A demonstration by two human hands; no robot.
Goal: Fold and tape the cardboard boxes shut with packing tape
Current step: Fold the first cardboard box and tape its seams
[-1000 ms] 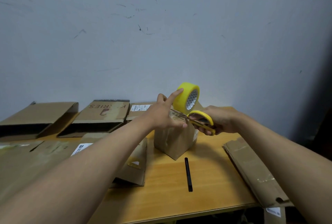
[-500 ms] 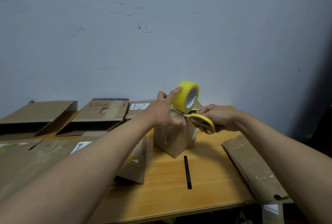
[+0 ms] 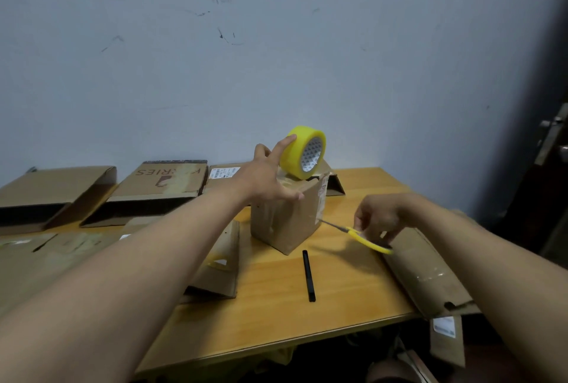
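Now tape roll [image 3: 304,156] atop box [image 3: 289,216] under splayed left hand [image 3: 270,179], right hand [image 3: 376,216] gripping scissors [image 3: 362,236].

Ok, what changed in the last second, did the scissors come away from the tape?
Yes. The right hand carried the yellow scissors down and to the right, away from the tape roll to beside the small box. The left hand opened out: one fingertip touches the roll, the other fingers spread over the box top. The roll stayed above the box; the black pen and flattened boxes did not move.
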